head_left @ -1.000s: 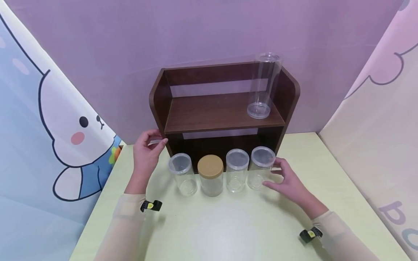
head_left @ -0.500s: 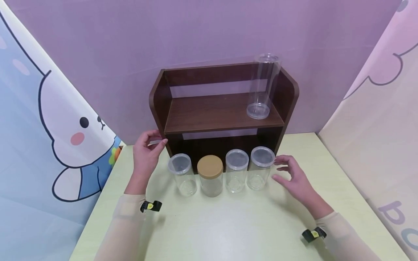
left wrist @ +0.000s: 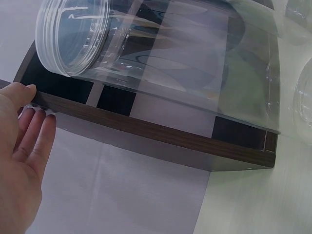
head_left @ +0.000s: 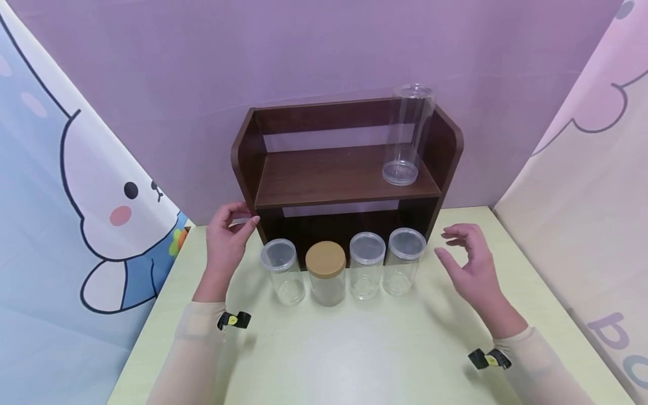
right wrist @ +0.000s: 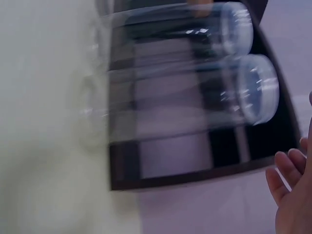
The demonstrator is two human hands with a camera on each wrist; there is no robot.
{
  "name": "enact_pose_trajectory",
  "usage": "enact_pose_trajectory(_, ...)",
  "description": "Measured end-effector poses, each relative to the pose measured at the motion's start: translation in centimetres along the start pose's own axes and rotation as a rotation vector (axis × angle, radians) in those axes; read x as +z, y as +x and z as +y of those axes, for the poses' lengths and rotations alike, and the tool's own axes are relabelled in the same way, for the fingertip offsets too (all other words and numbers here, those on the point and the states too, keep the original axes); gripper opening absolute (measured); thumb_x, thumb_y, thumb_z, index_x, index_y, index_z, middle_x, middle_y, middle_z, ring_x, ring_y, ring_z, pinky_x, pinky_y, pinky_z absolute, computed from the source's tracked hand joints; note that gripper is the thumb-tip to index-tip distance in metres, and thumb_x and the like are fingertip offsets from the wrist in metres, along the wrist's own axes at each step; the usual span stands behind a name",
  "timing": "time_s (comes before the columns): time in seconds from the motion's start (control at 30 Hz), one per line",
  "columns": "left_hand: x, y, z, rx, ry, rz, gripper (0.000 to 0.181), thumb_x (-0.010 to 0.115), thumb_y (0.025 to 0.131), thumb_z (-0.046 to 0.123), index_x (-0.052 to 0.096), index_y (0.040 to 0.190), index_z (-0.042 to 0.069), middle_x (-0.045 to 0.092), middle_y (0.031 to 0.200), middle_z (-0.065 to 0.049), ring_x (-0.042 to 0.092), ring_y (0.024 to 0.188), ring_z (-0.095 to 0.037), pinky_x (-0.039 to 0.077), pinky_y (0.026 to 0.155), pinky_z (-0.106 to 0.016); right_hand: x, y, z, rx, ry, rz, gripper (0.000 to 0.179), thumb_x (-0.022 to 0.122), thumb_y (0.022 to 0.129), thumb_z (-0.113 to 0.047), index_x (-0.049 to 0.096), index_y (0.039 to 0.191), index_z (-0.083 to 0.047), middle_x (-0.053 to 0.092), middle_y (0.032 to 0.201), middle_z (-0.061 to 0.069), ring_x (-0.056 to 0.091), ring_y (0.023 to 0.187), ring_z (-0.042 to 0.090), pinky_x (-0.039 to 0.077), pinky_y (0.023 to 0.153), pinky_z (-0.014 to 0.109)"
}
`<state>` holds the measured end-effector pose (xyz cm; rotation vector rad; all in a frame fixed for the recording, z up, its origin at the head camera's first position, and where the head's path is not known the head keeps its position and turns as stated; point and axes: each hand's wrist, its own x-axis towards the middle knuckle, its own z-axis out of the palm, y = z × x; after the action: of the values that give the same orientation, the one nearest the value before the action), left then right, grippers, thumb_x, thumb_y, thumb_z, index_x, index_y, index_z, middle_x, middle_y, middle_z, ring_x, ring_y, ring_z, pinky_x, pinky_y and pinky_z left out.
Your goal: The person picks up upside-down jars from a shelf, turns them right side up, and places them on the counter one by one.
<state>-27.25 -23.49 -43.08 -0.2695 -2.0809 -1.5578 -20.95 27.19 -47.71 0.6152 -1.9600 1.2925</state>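
Observation:
My left hand (head_left: 226, 242) grips the left side panel of a dark brown two-tier wooden shelf (head_left: 344, 169), thumb (left wrist: 24, 92) at the front edge and the other fingers along the outer face. Several clear lidded jars stand upright in a row before the lower tier. From the left they are a clear-lidded jar (head_left: 286, 275), a jar with a tan lid (head_left: 326, 273), another clear-lidded jar (head_left: 367, 267) and a last clear-lidded jar (head_left: 403, 264). Apart from that last jar, on its right, my right hand (head_left: 473, 261) hovers with loosely bent fingers, holding nothing.
A tall clear cylinder (head_left: 409, 135) stands on the upper tier at its right end. The pale green table (head_left: 329, 360) carries everything. Purple cloth (head_left: 324, 50) hangs behind, and printed cloths (head_left: 121, 247) flank both sides.
My right hand has let go of the rightmost jar and moved off to the right. My left hand, the jars and the shelf have stayed in place.

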Motion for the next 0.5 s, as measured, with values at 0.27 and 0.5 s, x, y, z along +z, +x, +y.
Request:
enact_pose_trajectory(0.27,0.0,0.0,0.2,-0.003,-0.002,0.0,0.033,0.083,0.1,0.007,0.069,0.13,0.002,0.07,0.121,-0.007,0.07,0.11,-0.015,0.061,0.091,-0.019,0.7,3.5,-3.8,-0.034,-0.009,0.037,0.062,0.079,0.077,0.025,0.06,0.136,0.017,0.063,0.126,0.019,0.062,0.119,0.026,0.055,0.099,0.027)
enact_pose_trajectory(0.5,0.1,-0.1,0.0,0.003,0.016,0.002,0.034,0.083,0.1,0.007,0.069,0.13,0.002,0.071,0.122,-0.006,0.069,0.111,-0.013,0.06,0.094,-0.019,1.7,6.2,-6.0,-0.001,-0.063,-0.029,0.072,0.086,0.079,0.023,0.056,0.143,0.011,0.061,0.134,0.027,0.059,0.124,0.026,0.051,0.108,0.023)
